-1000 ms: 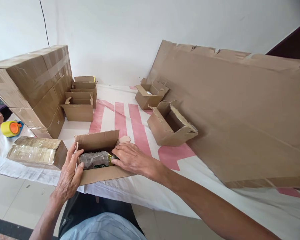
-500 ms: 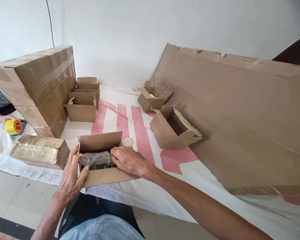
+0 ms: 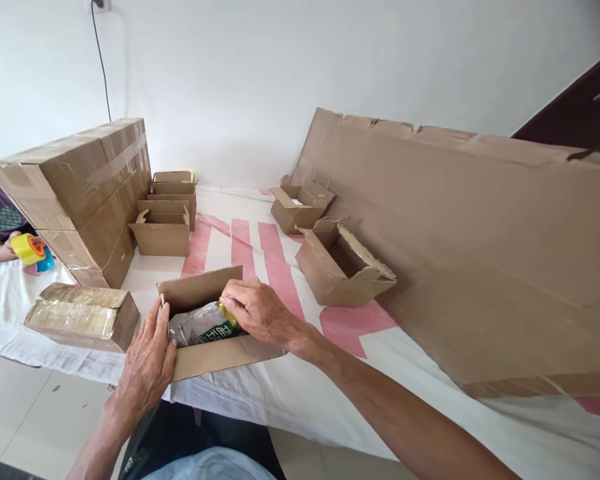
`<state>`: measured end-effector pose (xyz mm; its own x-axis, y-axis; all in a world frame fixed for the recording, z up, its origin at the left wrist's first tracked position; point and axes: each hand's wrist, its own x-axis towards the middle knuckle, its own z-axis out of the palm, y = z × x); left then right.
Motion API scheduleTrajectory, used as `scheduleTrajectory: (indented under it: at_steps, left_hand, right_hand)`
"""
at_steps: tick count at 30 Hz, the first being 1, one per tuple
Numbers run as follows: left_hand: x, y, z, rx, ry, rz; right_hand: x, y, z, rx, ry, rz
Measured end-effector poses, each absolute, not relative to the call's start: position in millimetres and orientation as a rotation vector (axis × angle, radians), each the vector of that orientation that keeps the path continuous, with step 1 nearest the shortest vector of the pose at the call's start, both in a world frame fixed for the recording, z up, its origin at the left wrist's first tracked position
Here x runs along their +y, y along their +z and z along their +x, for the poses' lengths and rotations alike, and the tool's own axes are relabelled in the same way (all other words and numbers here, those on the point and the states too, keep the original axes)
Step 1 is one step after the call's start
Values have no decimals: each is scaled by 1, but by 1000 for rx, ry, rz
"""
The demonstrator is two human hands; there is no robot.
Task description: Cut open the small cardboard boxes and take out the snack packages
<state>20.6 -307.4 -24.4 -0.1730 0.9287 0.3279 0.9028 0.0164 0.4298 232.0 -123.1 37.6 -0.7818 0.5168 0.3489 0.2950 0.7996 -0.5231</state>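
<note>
An open cardboard box [image 3: 225, 356] sits at the table's front edge, its long flaps standing up. In it lies a clear plastic bag [image 3: 195, 325] with green and yellow print and white lettering, greyish inside; what it contains I cannot make out. My left hand [image 3: 147, 357] is closed on the box's left end, fingers together along the edge. Over the box's right part, my right hand [image 3: 260, 310] pinches the bag's yellow end, lifting it slightly. The right hand covers that end of the box.
A taped box [image 3: 83, 317] lies to the left, before a stack of taped cartons [image 3: 95, 193]. Several open boxes [image 3: 163, 237] stand behind, two more at right by a large cardboard sheet [image 3: 460, 253]. At far left a co-worker's hand [image 3: 15, 243] holds a yellow tape dispenser [image 3: 29, 248].
My right hand has pulled the bag's yellow end up, exposing more green print. My left fingers have drawn together on the box end. The co-worker's tape dispenser has tilted up a little.
</note>
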Motion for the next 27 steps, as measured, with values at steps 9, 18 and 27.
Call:
scheduleTrajectory:
  at_steps: [9,18,27]
  left_hand:
    - [-295,-6,27,2265,544,2054]
    - [-288,16,16,2050,485,2182]
    - [-256,102,-24,2046,1266,1960]
  right_hand:
    - [-101,121,230,-2447,359,-460]
    - [-65,190,239,-2278,421,-323]
    - [-63,209,224,-2481,490,-112]
